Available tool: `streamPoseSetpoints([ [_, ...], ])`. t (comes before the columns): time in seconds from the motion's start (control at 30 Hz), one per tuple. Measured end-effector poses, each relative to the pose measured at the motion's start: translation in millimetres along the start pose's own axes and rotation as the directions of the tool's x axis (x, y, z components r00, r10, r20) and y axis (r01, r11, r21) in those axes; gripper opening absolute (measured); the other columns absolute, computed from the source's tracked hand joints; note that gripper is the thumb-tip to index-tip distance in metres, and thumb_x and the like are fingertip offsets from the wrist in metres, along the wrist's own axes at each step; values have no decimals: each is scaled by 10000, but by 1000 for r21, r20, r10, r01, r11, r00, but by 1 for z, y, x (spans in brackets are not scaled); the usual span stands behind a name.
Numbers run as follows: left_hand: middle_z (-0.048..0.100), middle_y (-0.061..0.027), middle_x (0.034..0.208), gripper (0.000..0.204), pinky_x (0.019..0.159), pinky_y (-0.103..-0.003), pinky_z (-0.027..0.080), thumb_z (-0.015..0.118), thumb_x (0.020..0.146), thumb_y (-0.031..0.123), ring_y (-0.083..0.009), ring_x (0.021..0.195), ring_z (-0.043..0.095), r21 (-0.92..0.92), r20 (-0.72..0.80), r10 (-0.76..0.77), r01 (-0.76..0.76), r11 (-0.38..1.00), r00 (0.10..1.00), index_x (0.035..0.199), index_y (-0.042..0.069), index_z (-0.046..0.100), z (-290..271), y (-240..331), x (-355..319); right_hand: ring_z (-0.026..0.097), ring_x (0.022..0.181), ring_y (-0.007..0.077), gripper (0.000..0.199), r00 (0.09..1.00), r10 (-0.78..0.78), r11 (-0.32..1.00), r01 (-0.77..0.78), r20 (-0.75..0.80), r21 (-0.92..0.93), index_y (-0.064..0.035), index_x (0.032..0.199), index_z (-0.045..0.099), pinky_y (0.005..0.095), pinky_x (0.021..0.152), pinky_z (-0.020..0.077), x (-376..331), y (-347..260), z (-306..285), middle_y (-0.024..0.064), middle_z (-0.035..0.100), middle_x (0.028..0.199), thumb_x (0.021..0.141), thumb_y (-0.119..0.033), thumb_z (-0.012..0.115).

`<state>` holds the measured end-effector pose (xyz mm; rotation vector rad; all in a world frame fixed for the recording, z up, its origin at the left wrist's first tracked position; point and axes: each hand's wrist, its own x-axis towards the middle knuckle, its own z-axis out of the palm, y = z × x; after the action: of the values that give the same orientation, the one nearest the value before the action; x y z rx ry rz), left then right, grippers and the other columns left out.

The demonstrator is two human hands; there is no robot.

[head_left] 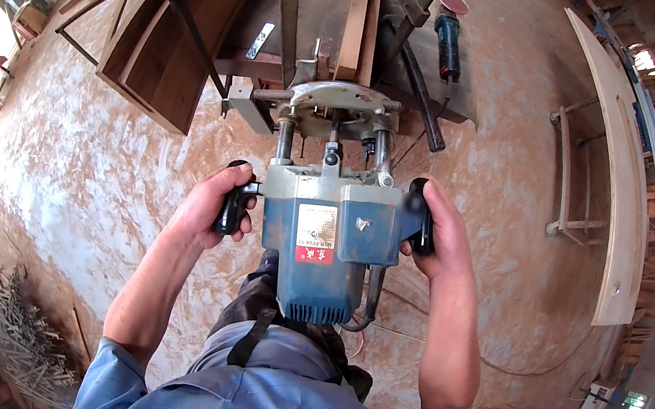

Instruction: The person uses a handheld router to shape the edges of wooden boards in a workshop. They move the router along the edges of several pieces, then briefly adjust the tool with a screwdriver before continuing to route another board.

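Observation:
A blue and grey plunge router [313,266] is held level in front of my body, its motor end toward me. My left hand [213,199] wraps round one black side handle, and my right hand [443,231] grips the other. The router's round metal base [339,104] faces away from me, against the near end of a clamped wooden piece [353,29]. Whether the base touches the wood I cannot tell. A metal fence bracket [250,109] sticks out at the base's left. The cutter is not clearly visible.
Metal clamps [287,18] surround the wood on the bench. An angle grinder with a round disc [447,44] lies at the right of the bench. Dark wooden panels [172,51] stand at left; a long pale board [608,163] leans at right. A cable [523,373] crosses the floor.

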<state>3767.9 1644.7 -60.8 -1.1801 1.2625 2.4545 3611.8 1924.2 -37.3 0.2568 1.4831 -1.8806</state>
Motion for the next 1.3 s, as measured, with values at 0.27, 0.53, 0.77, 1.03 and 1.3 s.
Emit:
streamPoseSetpoints([
  [0.27, 577, -68, 745, 307, 337, -280, 436, 542, 967, 367, -173, 461, 585, 60, -9, -27, 28, 998, 1000, 972, 61, 524, 12, 10, -18, 537, 493, 127, 303, 1000, 30, 999, -30, 5, 36, -157, 1149, 548, 281, 343, 360, -18, -6, -5, 3, 579, 764, 960, -389, 596],
  [0.53, 577, -72, 733, 310, 335, -279, 439, 528, 974, 359, -174, 466, 586, 59, -23, -24, 25, 998, 999, 962, 49, 526, 18, 10, -26, 531, 490, 144, 308, 998, 58, 997, -59, 26, 55, -184, 1106, 545, 286, 350, 362, -20, -8, -12, 7, 578, 764, 936, -428, 626],
  [0.77, 585, -77, 733, 313, 330, -278, 450, 525, 976, 347, -183, 453, 590, 36, -8, -23, 23, 999, 1000, 972, 34, 527, 17, 10, -30, 533, 494, 146, 329, 998, 33, 999, -34, 45, 26, -174, 1113, 528, 289, 360, 365, -28, -14, -11, 10, 576, 767, 929, -424, 637],
  [1.03, 590, -77, 721, 298, 332, -282, 447, 536, 972, 343, -185, 448, 586, 34, -40, -21, 22, 999, 999, 978, 45, 534, 23, 3, -34, 541, 509, 149, 317, 998, 38, 999, -39, 52, 7, -150, 1177, 502, 304, 368, 379, -32, -13, -14, 22, 581, 787, 961, -364, 594],
  [1.3, 603, -69, 720, 267, 358, -307, 441, 546, 927, 325, -195, 458, 587, -37, -30, -76, 75, 996, 997, 987, 65, 549, 0, -40, -43, 642, 620, 183, 408, 997, -9, 998, 4, 71, 66, -137, 1330, 426, 324, 402, 485, -64, 4, -13, 79, 636, 898, 978, -300, 554],
])
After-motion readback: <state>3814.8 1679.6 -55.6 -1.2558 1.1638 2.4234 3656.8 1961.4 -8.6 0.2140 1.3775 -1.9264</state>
